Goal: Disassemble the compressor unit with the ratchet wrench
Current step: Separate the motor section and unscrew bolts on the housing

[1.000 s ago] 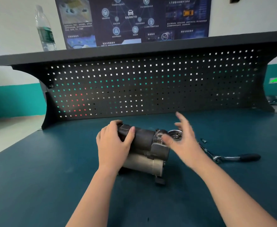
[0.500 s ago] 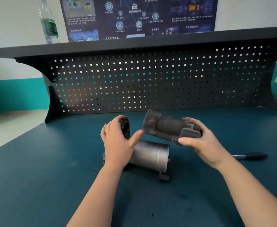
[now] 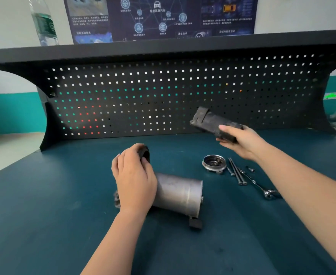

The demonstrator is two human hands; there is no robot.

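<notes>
A dark teal bench mat (image 3: pixel 44 225) is seen covering the worktop. A black perforated back panel (image 3: pixel 163 100) is mounted at its far edge, topped by a dark shelf (image 3: pixel 163 49). A clear water bottle (image 3: pixel 44 22), green-labelled, is stood upright on the shelf's left end. A dark blue poster (image 3: pixel 159 16) is fixed to the wall behind.

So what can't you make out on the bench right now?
Head view only:
- Wrench handle: hidden under the right forearm.
- Left end of the silver cylinder: covered by the left hand.
- Rear of the black housing: wrapped by the right hand, and motion-blurred.
- Parts inside the round cap: too small to identify.
- Bottle top: cut off by the frame edge.
</notes>
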